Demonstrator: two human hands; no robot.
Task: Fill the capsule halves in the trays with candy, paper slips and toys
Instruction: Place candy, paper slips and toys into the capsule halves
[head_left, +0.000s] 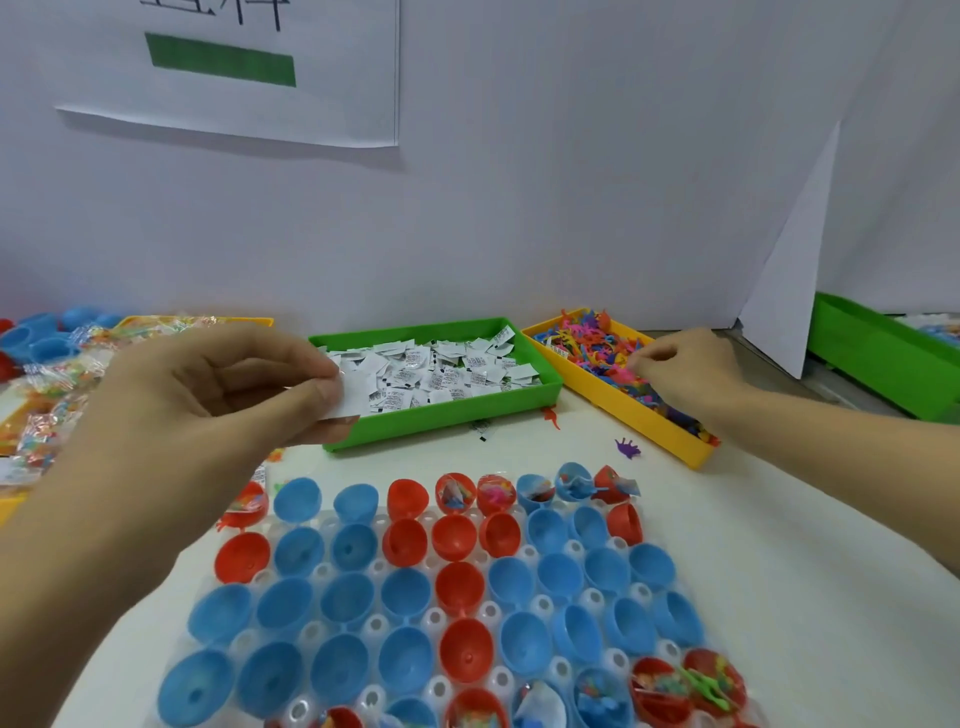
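On the counter (779, 545), most cups (405, 597) sit empty; left hand (208, 395) pinches a slip (348, 397), right hand (685, 371) pinches toys (597, 338).

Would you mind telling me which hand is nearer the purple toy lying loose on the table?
Right. The right hand is just above the purple toy; the left hand is far left.

We see red and blue capsule halves (457, 587) sitting open side up in a clear tray (434, 618); most are empty, while some in the far row and near edge hold contents. White paper slips (441, 371) fill a green bin, small colourful toys (597, 343) fill a yellow bin beside it, and wrapped candy (57, 384) lies heaped at the left.
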